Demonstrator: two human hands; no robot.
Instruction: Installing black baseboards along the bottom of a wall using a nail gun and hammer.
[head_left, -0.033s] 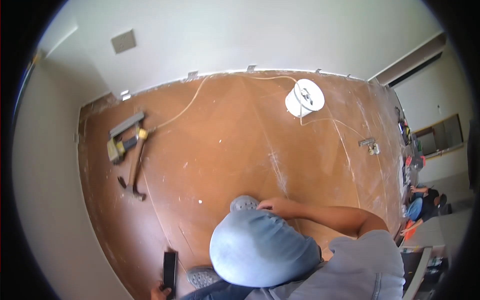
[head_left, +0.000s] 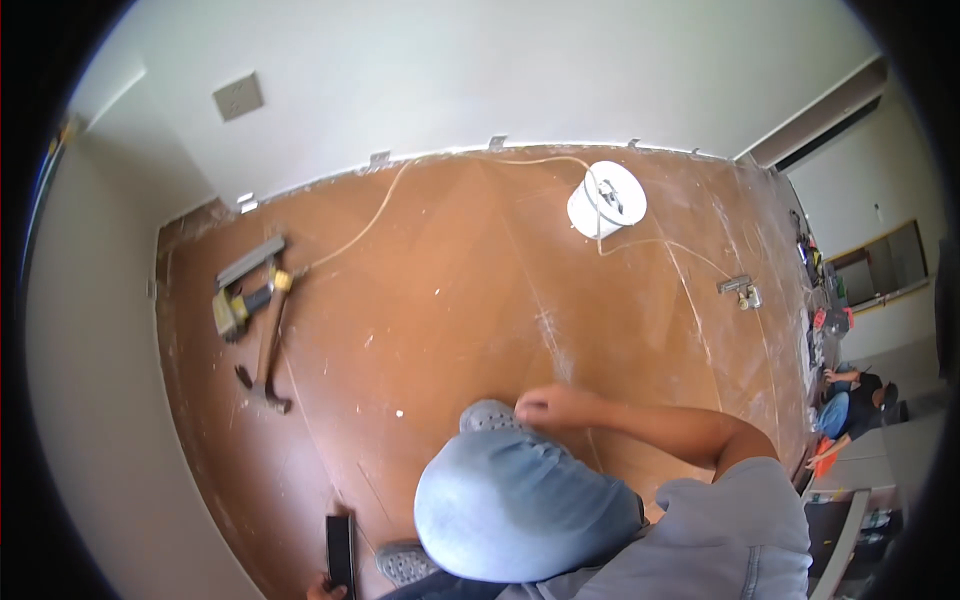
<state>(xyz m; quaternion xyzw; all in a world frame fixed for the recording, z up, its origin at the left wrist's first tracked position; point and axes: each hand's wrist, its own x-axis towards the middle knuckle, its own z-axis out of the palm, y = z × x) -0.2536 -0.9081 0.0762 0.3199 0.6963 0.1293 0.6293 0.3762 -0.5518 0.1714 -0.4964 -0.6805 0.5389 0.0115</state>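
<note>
At the bottom edge my left hand grips a long black rectangular piece lying along the floor beside my grey clog. My right hand, fingers curled, is just above and beside my other grey clog, near my bent knee in pale blue trousers; anything in its fingers cannot be made out. Farther forward on the left, a yellow and grey nail gun with an air hose lies by a wooden-handled claw hammer.
A white bucket sits near the far wall, with the hose running past it to a metal tool. A side wall bounds the brown floor on the left. A crouching co-worker works at far right among assorted items.
My right hand has moved slightly right and up, off the clog. The view has shifted a little, and my knee appears lower in it.
</note>
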